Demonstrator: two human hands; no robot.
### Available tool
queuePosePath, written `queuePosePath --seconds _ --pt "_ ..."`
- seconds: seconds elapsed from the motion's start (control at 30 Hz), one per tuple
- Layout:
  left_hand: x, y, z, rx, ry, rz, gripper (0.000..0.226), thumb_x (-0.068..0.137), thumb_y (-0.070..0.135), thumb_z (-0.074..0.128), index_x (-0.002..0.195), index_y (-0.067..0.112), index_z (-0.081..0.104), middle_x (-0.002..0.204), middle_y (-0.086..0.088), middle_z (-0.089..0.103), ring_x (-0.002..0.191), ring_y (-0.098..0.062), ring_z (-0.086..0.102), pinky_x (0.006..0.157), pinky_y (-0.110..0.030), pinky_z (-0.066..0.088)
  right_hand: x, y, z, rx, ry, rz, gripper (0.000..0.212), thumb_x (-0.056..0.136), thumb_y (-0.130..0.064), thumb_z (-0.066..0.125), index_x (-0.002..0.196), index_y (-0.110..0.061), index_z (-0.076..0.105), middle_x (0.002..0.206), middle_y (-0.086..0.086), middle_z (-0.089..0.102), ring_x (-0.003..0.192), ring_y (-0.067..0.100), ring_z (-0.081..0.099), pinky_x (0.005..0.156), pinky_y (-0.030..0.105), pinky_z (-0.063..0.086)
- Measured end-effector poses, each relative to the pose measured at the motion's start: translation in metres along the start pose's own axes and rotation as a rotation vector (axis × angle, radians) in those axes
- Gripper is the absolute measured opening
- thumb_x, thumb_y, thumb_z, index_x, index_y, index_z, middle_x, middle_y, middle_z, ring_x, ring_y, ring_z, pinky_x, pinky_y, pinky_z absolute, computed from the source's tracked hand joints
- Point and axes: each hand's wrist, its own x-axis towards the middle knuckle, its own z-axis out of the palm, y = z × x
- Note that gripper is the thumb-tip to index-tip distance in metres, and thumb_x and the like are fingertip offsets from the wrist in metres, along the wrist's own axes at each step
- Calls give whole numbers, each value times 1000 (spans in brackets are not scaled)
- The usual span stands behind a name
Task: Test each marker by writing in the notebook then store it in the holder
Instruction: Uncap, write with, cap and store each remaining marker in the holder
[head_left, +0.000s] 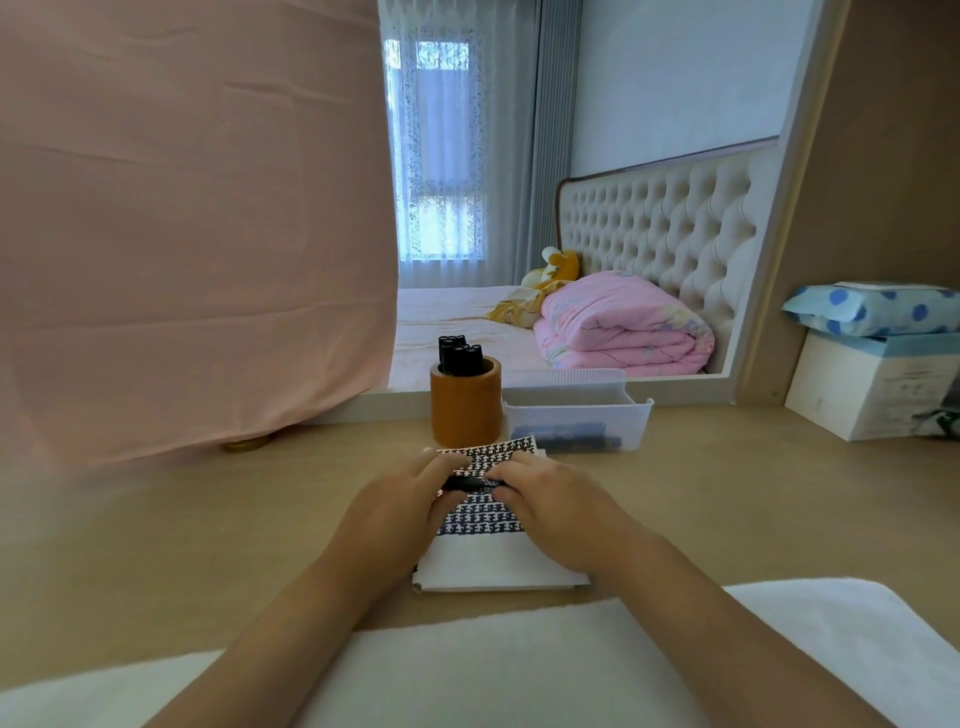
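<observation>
Head view: gripping slim black marker (470, 484) with curled left hand (400, 501) and right hand (553, 501) over white dark-patterned notebook (480, 521), risking ink smears if tugged apart abruptly.

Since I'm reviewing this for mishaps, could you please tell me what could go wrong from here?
The left hand and right hand both grip the marker over the notebook; jerking it open could smear ink on skin or paper. The holder already stands crowded with markers, so pushing another in might tip it.
</observation>
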Motion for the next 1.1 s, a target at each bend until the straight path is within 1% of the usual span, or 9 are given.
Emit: queuePosePath --seconds 0.2,0.3,0.47,0.63,0.73,0.83,0.93,1.0,1.1 --pt "2 -5 2 29 -48 97 20 97 35 51 107 24 64 93 8 61 76 -10 50 59 -26 39 1 12 7 74 -14 -18 25 102 -31 48 117 -23 66 103 -6 62 89 12 56 78 31 49" --pt "2 -7 3 -2 -75 57 21 99 32 50 109 22 65 96 7 62 78 -11 53 62 -27 41 0 13 8 76 52 -79 24 99 -25 56 117 -19 70 103 -3 66 89 11 60 76 23 48" --pt "0 -6 1 -91 -171 -82 30 101 39 41 92 19 60 84 6 57 73 -11 52 66 -34 43 4 15 6 -66 159 -178 22 93 -21 66 114 -20 72 101 -4 70 90 14 62 80 27 51" --pt "-2 -9 -4 -66 -103 -4 24 100 34 48 112 23 65 102 9 61 85 -11 57 71 -31 47 0 7 5 134 -37 14 23 100 -35 52 107 -26 72 92 -7 68 81 9 58 68 27 47" --pt "-5 -26 -7 -50 -66 -48 19 96 28 58 110 20 69 100 7 61 86 -14 57 71 -32 47 -5 14 -2 207 -105 155 26 101 -36 49 104 -26 73 85 -10 66 78 7 58 64 23 40" --pt "-15 -50 -7 -43 -29 -221 18 94 27 62 109 22 70 101 7 55 87 -14 54 76 -32 46 -10 28 -8 312 -42 260 22 101 -29 52 110 -24 71 92 -9 68 84 8 61 73 29 50" --pt "-22 -61 -1 -16 -101 -372 22 94 27 60 114 30 66 105 6 53 95 -15 52 82 -34 47 -10 37 -8 412 -6 333 32 101 -23 52 131 -28 61 113 -10 66 98 2 59 86 21 47" --pt "-22 -61 3 -19 -123 -408 20 92 30 62 111 33 64 103 7 58 98 -16 53 83 -34 46 -8 38 -7 532 0 371 41 101 -17 53 138 -34 53 111 -9 65 82 -3 59 75 16 45" --pt "-19 -57 6 -4 -113 -411 11 90 35 64 101 36 63 93 12 60 93 -12 49 76 -31 43 -8 35 -10 651 17 399 33 102 -11 48 116 -38 61 96 -7 63 61 8 58 53 18 45"
